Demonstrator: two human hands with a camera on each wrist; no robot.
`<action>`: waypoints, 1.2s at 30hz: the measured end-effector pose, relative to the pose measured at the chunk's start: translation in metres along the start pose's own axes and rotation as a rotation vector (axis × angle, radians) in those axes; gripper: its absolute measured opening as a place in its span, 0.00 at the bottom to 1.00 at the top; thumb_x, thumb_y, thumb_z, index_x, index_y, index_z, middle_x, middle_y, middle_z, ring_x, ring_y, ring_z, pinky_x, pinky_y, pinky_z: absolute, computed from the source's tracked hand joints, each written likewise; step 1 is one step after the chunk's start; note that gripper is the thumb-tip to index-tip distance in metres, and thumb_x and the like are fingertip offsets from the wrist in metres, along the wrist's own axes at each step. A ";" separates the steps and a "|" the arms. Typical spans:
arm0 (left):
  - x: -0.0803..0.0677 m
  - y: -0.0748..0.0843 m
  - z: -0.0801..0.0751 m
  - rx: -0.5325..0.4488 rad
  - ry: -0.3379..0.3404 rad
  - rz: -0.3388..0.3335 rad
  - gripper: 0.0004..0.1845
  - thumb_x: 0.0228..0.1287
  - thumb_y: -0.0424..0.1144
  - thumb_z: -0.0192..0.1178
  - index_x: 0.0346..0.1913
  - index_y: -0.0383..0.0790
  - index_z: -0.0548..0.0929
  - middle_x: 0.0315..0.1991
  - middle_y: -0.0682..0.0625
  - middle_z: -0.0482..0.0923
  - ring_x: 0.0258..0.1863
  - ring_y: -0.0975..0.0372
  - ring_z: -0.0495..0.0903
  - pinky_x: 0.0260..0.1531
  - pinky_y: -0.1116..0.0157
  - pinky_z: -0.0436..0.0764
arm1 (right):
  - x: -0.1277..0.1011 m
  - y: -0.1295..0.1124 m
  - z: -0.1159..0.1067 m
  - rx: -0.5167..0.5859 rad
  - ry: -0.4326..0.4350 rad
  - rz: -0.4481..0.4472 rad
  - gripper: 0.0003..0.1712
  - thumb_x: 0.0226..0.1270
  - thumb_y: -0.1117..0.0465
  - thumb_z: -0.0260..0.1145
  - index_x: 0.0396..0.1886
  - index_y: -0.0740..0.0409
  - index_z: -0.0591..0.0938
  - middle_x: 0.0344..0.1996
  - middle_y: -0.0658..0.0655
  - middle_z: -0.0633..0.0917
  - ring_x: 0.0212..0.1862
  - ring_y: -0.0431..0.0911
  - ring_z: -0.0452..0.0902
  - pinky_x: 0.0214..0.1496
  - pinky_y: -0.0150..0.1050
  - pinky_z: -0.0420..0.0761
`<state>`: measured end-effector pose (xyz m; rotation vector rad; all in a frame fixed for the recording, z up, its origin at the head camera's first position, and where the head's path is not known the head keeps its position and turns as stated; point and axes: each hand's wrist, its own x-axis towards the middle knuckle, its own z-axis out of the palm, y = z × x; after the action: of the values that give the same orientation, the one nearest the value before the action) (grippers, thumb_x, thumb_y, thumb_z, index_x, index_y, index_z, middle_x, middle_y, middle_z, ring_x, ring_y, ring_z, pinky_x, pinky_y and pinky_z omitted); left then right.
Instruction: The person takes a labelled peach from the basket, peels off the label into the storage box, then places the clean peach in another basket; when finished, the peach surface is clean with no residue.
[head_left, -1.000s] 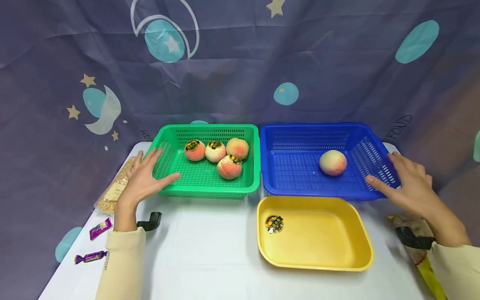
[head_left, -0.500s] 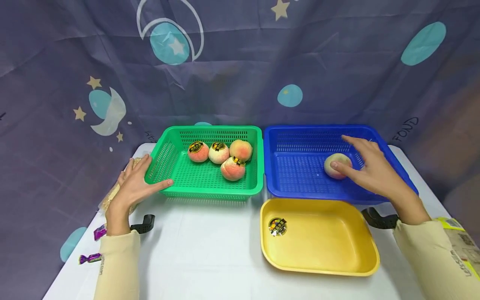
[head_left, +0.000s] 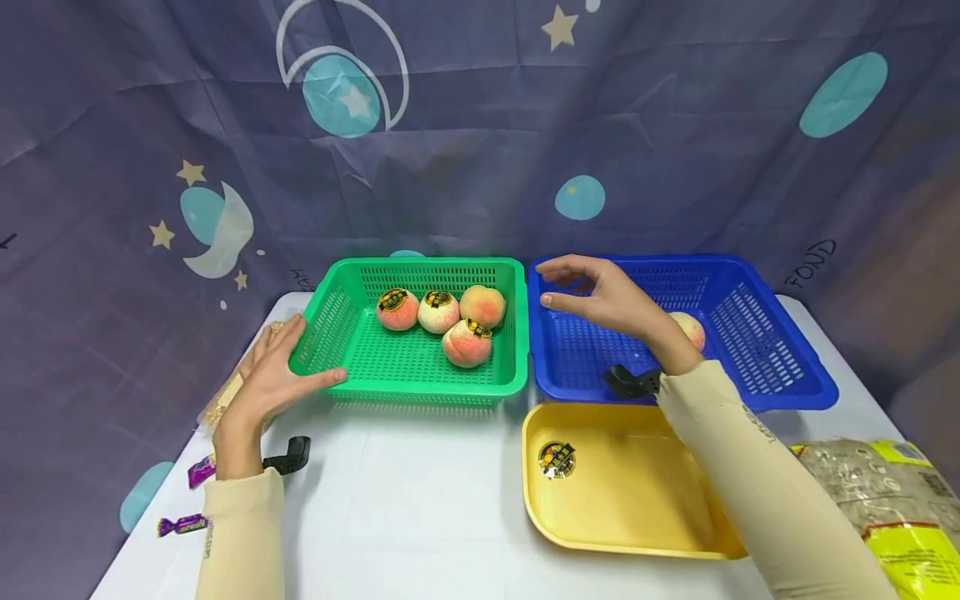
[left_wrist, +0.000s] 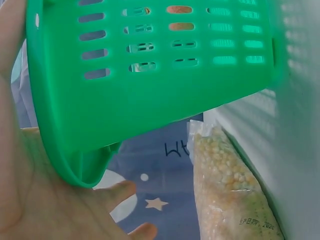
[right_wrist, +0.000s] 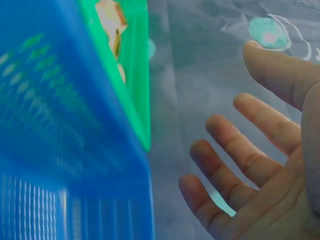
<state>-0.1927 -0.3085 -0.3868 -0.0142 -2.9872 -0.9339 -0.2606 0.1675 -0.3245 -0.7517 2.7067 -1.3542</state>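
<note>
My left hand (head_left: pixel 264 382) is at the left corner of the green basket (head_left: pixel 420 389), thumb spread from the straight fingers. In the left wrist view the basket's rim (left_wrist: pixel 45 125) lies against the palm. Inside are several peaches (head_left: pixel 467 343), most with black and gold stickers. My right hand (head_left: pixel 611 298) hovers over the left part of the blue basket (head_left: pixel 795 367), holding nothing; in the right wrist view its fingers (right_wrist: pixel 245 150) are loosely spread. One pale peach (head_left: pixel 689 330) sits in the blue basket, partly hidden by my right forearm.
A yellow tub (head_left: pixel 615 483) with a round sticker (head_left: pixel 557 459) stands before the blue basket, my right sleeve across it. Left lie a bag of kernels (left_wrist: pixel 225 185) and two purple-wrapped candies (head_left: pixel 182 524). A plastic bag (head_left: pixel 885 492) lies at the right.
My right hand has swept left from the blue basket's right side, passing over the peach, to the basket's left part. My left hand has shifted slightly left and down against the green basket.
</note>
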 end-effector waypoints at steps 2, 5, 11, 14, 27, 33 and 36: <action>0.000 -0.001 0.000 -0.007 -0.004 -0.003 0.65 0.52 0.67 0.72 0.83 0.47 0.44 0.85 0.47 0.39 0.82 0.41 0.25 0.68 0.26 0.32 | 0.013 -0.002 0.010 0.028 -0.032 -0.022 0.24 0.70 0.55 0.70 0.65 0.49 0.81 0.61 0.57 0.83 0.60 0.53 0.78 0.62 0.52 0.76; 0.001 -0.001 0.000 -0.016 -0.011 -0.008 0.65 0.52 0.67 0.73 0.83 0.47 0.44 0.85 0.48 0.38 0.82 0.41 0.25 0.68 0.25 0.31 | 0.030 -0.007 0.024 0.054 -0.076 -0.043 0.24 0.69 0.57 0.71 0.64 0.49 0.81 0.61 0.56 0.83 0.59 0.53 0.79 0.61 0.52 0.77; 0.002 -0.003 0.000 -0.013 -0.015 -0.008 0.65 0.52 0.67 0.72 0.83 0.48 0.43 0.85 0.50 0.37 0.82 0.41 0.26 0.67 0.24 0.31 | 0.057 -0.018 0.048 0.084 -0.159 -0.026 0.23 0.69 0.56 0.71 0.63 0.48 0.82 0.60 0.56 0.84 0.58 0.51 0.78 0.59 0.51 0.79; 0.002 -0.004 0.000 -0.013 -0.015 -0.006 0.65 0.52 0.67 0.72 0.83 0.47 0.44 0.85 0.50 0.37 0.82 0.41 0.26 0.67 0.25 0.29 | 0.068 -0.019 0.060 0.082 -0.216 0.004 0.25 0.69 0.56 0.71 0.65 0.49 0.80 0.62 0.60 0.82 0.61 0.54 0.76 0.63 0.54 0.78; 0.002 -0.003 -0.001 -0.032 -0.029 -0.011 0.65 0.53 0.66 0.72 0.83 0.49 0.42 0.85 0.51 0.36 0.82 0.39 0.26 0.67 0.24 0.29 | 0.083 -0.018 0.089 -0.153 -0.443 0.071 0.33 0.65 0.62 0.73 0.69 0.61 0.75 0.64 0.65 0.80 0.65 0.57 0.77 0.66 0.52 0.78; 0.002 -0.003 -0.001 -0.038 -0.034 -0.015 0.65 0.53 0.66 0.72 0.83 0.49 0.42 0.85 0.53 0.35 0.81 0.37 0.27 0.66 0.23 0.28 | 0.084 -0.019 0.094 -0.147 -0.498 0.061 0.33 0.65 0.66 0.72 0.70 0.59 0.76 0.65 0.64 0.79 0.66 0.58 0.78 0.66 0.50 0.79; 0.002 -0.003 -0.001 -0.040 -0.033 -0.016 0.65 0.53 0.66 0.72 0.83 0.49 0.42 0.85 0.52 0.35 0.81 0.35 0.29 0.66 0.23 0.30 | 0.084 -0.019 0.095 -0.080 -0.522 0.061 0.33 0.65 0.68 0.71 0.70 0.59 0.75 0.66 0.63 0.77 0.65 0.58 0.79 0.64 0.48 0.81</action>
<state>-0.1952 -0.3114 -0.3880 -0.0064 -3.0021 -1.0050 -0.3052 0.0507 -0.3535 -0.8741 2.3524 -0.8818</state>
